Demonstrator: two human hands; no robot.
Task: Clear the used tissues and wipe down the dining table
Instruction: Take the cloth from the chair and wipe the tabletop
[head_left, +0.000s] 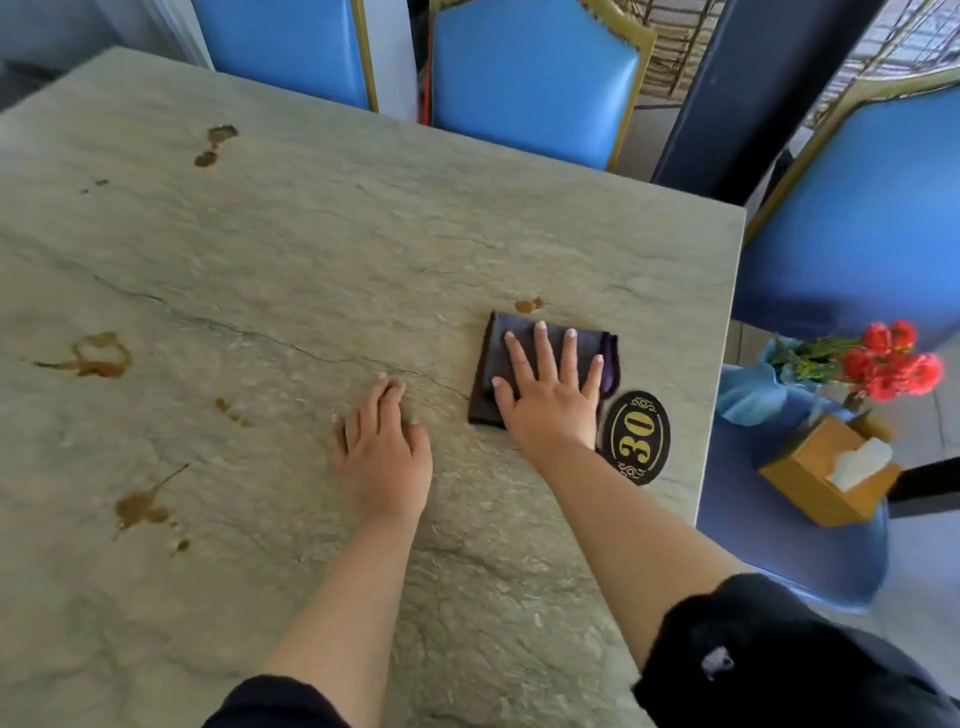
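Observation:
A folded dark purple cloth lies on the grey stone dining table near its right edge. My right hand presses flat on the cloth, fingers spread. My left hand rests palm-down on the bare tabletop to the left of the cloth, holding nothing. Brown spill stains mark the table: one just beyond the cloth, a ring at the left, splashes at the near left and a spot at the far left. No tissues lie on the table.
A black oval plaque with the number 30 sits by the right edge. On a blue chair to the right stand a wooden tissue box and red flowers. Blue chairs line the far side.

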